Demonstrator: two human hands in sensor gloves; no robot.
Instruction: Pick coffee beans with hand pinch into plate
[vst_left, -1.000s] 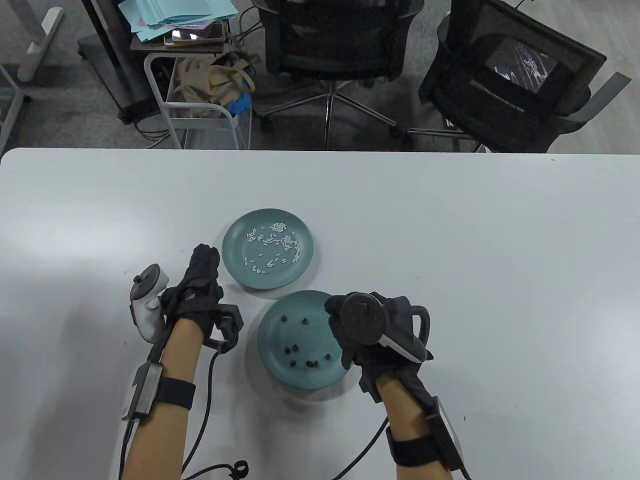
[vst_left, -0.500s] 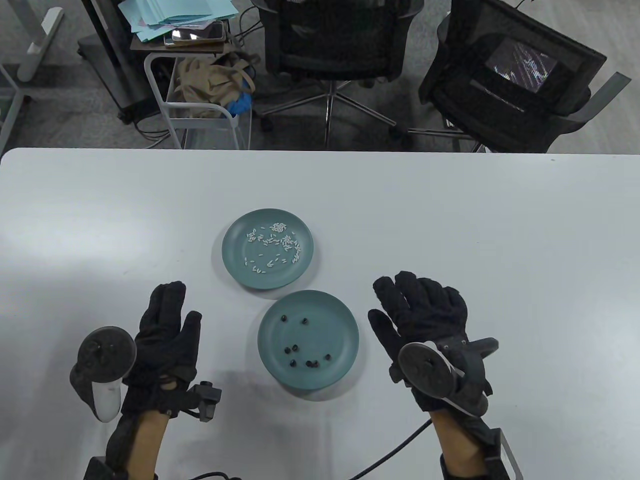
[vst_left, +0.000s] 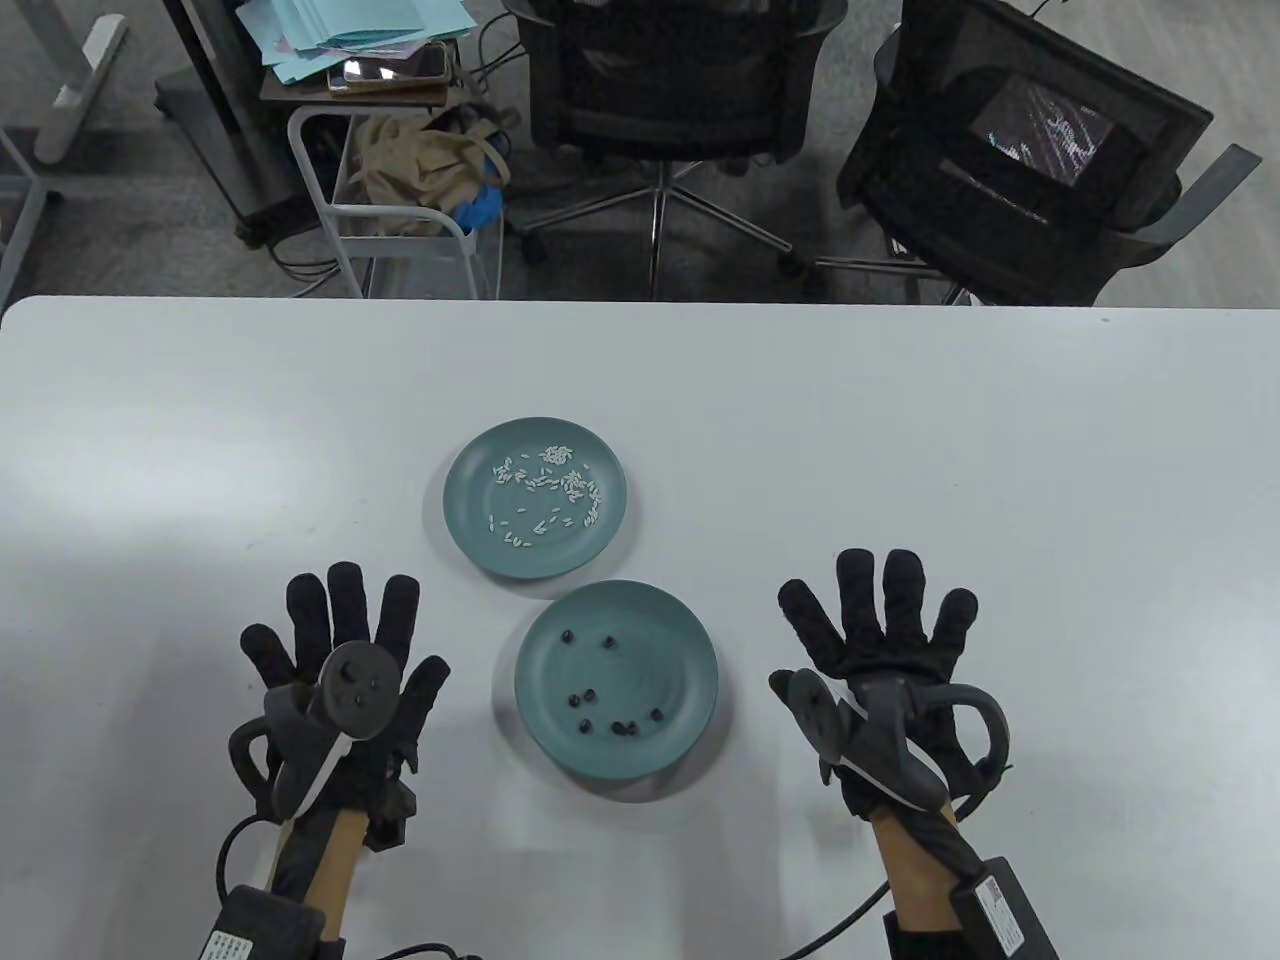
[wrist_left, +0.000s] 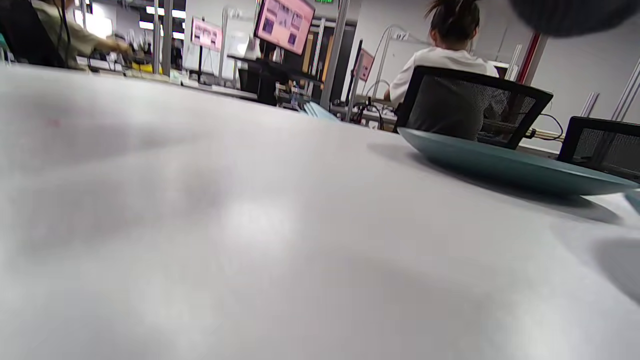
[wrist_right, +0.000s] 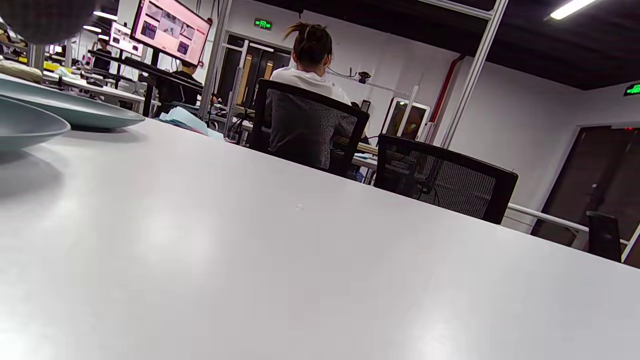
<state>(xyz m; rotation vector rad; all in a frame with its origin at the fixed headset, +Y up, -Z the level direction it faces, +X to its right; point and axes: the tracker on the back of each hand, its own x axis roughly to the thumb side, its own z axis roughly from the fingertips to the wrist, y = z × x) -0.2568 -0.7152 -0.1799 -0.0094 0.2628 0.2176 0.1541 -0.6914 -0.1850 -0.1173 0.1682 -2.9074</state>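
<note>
The coffee beans (vst_left: 600, 700) lie scattered in the near plate (vst_left: 690, 720) on the desk (vst_left: 900, 450). At its 11 o'clock sits a second plate (vst_left: 470, 520) of pale grains (vst_left: 548, 490). The left hand (vst_left: 340, 680) at 9 o'clock and the right hand (vst_left: 880, 660) at 3 o'clock lie flat, fingers spread, holding nothing.

Glossy glazed teal plate (vst_left: 690, 640), smooth matt table (vst_left: 900, 420)

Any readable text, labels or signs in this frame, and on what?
None can be read.
Green exit sign above the door: glyphs too small.
Wrist-unit stickers: print too small.
Pink monitor: content blurred.
</note>
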